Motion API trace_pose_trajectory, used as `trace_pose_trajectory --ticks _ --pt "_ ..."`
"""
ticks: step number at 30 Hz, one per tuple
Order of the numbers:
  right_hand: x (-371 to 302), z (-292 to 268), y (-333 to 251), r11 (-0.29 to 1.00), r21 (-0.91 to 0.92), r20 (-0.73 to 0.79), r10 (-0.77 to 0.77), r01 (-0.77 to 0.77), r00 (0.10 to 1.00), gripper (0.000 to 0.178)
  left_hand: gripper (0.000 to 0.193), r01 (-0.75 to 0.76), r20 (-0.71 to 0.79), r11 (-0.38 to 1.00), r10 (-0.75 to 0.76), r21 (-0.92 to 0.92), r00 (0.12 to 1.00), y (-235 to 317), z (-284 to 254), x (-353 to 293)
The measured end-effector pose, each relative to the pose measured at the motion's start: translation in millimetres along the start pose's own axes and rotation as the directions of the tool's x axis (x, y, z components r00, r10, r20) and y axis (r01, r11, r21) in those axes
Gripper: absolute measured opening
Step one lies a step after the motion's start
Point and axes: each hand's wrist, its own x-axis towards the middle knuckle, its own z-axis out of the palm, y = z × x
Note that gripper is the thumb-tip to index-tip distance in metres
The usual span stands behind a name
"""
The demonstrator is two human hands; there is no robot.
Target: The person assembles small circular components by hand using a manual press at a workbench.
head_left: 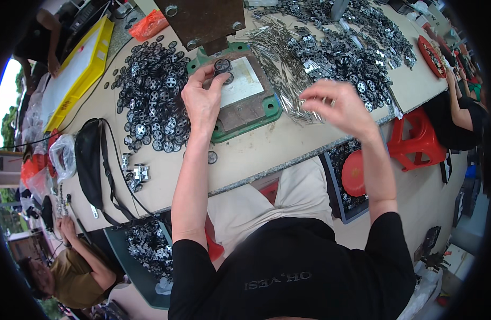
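My left hand (204,98) is closed on a small black toy wheel (222,65) with a silver spoked hub. It holds the wheel over the pale plate (244,85) on the green base of a press (272,106). A second dark wheel shows partly under the thumb. To the right, my right hand (338,106) is slightly blurred, its fingers curled together around thin metal pins (333,101). That hand is above the near end of a heap of long, thin metal pins (277,58). The press's dark head (205,21) stands above the plate.
A big pile of black wheels (157,96) lies left of the press. Silver metal pieces (336,50) spread across the back right. A black bag (91,160) lies near the left edge. Crates of parts (165,229) stand below the table. Other people sit at both sides.
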Motion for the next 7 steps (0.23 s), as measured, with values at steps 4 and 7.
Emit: trace_pose_trajectory --ticks 4,7 --pt "65 -73 -28 0.993 -0.042 -0.240 -0.120 0.113 0.963 0.025 0.024 -0.084 -0.001 0.992 0.085 0.090 0.996 -3 -3 -1" --pt "142 -147 -100 0.977 -0.024 -0.450 -0.199 0.210 0.871 0.051 0.026 -0.061 0.000 0.996 0.061 0.058 0.998 1 12 -3"
